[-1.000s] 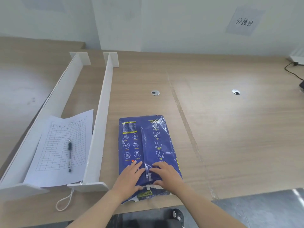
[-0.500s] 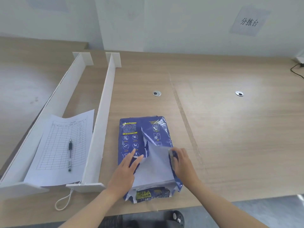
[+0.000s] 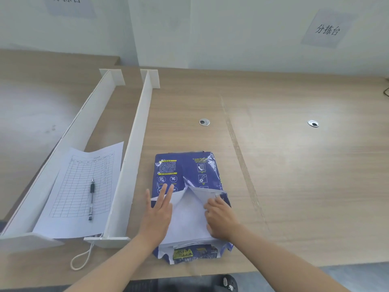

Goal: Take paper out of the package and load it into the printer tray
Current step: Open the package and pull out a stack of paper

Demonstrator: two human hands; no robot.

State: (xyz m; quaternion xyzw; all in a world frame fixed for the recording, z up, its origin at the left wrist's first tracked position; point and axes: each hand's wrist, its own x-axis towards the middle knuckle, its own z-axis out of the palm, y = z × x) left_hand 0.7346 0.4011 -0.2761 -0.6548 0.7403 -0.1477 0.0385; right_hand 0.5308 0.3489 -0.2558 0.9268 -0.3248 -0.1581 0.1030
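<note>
Left hand (image 3: 158,213) presses flat, fingers spread, on the package (image 3: 185,173); right hand (image 3: 219,216) pinches the torn wrapper flap (image 3: 205,194), best peeled toward 3 o'clock, baring the paper (image 3: 187,218).

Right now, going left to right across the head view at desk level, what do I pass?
Outer white divider → gridded form → pen → inner white divider → left hand → right hand → right desk grommet.

Likely an office: desk grommets (image 3: 204,122), wall sign (image 3: 327,29).
</note>
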